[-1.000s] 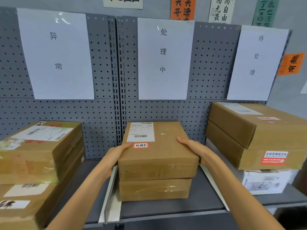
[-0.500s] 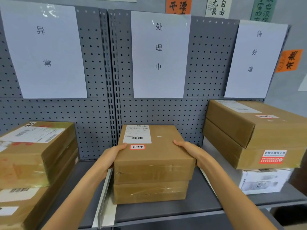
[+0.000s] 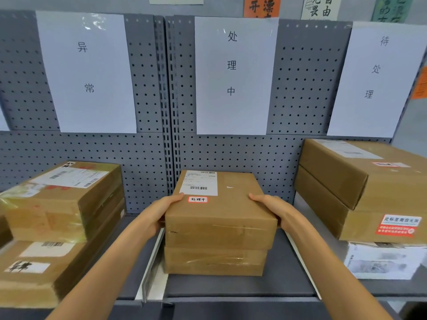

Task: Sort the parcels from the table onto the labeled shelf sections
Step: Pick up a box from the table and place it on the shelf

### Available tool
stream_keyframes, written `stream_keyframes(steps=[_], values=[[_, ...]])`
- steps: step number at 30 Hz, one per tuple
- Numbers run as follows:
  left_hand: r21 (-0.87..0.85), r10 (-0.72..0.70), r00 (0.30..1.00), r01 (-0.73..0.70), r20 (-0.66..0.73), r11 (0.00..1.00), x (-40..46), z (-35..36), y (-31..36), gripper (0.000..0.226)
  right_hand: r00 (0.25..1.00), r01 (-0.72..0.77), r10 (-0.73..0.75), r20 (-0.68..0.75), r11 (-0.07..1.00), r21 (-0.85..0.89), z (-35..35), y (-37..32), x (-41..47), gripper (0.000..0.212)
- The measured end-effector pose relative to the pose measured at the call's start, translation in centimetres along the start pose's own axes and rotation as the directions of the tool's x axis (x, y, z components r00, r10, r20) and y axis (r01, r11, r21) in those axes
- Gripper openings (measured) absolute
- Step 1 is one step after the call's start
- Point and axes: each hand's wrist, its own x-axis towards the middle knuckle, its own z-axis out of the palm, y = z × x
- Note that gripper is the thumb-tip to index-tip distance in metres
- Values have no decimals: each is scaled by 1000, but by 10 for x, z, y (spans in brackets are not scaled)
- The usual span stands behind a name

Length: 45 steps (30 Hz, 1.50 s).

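Brown cardboard, flat and rectangular, the parcel with a white barcode label and a small red-bordered sticker (image 3: 219,209) sits at the centre of the view, stacked squarely on a second flat brown cardboard parcel (image 3: 215,260) in the middle section of the grey metal shelf (image 3: 238,288). The left hand (image 3: 159,213) grips its left side at 9 o'clock, thumb lying along the top edge and fingers wrapped down the side. The right hand (image 3: 275,209) grips the right side at 3 o'clock, thumb on top; its fingers are hidden behind the box, so how far they curl cannot be told.

At 12 o'clock above the stack, a white paper sign reading 处理中 (image 3: 233,75) hangs on the grey perforated back panel (image 3: 152,158). White divider strips (image 3: 152,264) flank the stack at 7 and 4 o'clock.

At 9 o'clock, two tape-wrapped brown cardboard parcels (image 3: 62,199) are stacked under a white paper sign reading 异常 (image 3: 85,70). At 3 o'clock, two larger brown cardboard boxes (image 3: 360,188) rest on a white printed box (image 3: 383,262), below a white paper sign reading 待处理 (image 3: 374,72). Orange, white and green calligraphy posters (image 3: 261,5) line the wall at 12 to 1 o'clock.
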Motion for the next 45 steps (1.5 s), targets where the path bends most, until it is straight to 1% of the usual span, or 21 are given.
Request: stream_keyframes(steps=[3,4,5,7,8,10,11,12,14,18,20,22,24,26,29,30,32,36,40,43,45], values=[[-4,11,1000,-11,-7,1000,-2,-1,1,36,997,62,-63,-33,998,-12,2,-4,0,44],[-4,27,1000,-27,-11,1000,-3,-2,2,35,994,92,-93,-48,995,-30,3,-5,-2,48],[0,50,999,-50,-14,999,-4,-3,3,34,990,125,-129,-63,990,-66,5,-7,-3,56],[26,98,994,-98,-36,995,-9,-5,5,35,973,183,-206,-104,962,-201,7,-8,-7,77],[48,126,990,-123,-62,991,-11,-6,7,38,961,203,-245,-128,940,-275,8,-10,-11,83],[153,204,971,-184,-128,971,-17,-10,10,47,933,232,-320,-166,886,-401,11,-13,-23,86],[228,254,955,-216,-153,949,-21,-12,12,55,917,250,-361,-172,853,-459,13,-15,-30,85],[306,307,937,-247,-168,920,-26,-14,13,63,899,270,-403,-170,817,-510,15,-17,-37,83],[451,419,891,-306,-174,838,-37,-21,16,66,860,299,-482,-169,743,-599,22,-21,-53,76],[715,609,785,-360,-115,599,-64,-48,18,57,777,250,-602,-186,566,-786,45,-30,-90,59],[801,678,732,-367,-65,473,-79,-66,17,53,736,252,-658,-157,482,-839,61,-33,-108,54],[853,717,696,-360,-23,377,-94,-86,14,51,698,279,-709,-98,396,-875,79,-37,-123,56],[901,743,669,-326,5,287,-111,-108,9,51,655,325,-755,-16,301,-897,99,-39,-138,60],[938,748,664,-268,16,218,-129,-132,0,48,609,388,-790,72,217,-896,121,-40,-153,61],[966,720,694,-199,18,168,-157,-171,-22,38,543,469,-817,192,105,-877,161,-35,-175,59],[976,701,713,-166,19,142,-167,-186,-31,37,533,486,-814,232,71,-871,175,-33,-181,60],[989,657,754,-102,4,111,-189,-216,-52,42,523,509,-795,308,2,-861,205,-26,-195,64],[994,605,791,34,-89,100,-237,-283,-94,41,481,576,-756,444,-109,-810,274,-11,-224,69],[981,586,787,162,-194,108,-290,-351,-132,42,372,665,-740,561,-209,-717,350,-3,-262,62],[958,618,733,241,-285,156,-329,-391,-154,37,301,739,-704,643,-254,-624,407,1,-292,65],[935,627,696,302,-350,187,-357,-414,-166,38,243,775,-686,686,-288,-562,441,1,-311,65]])
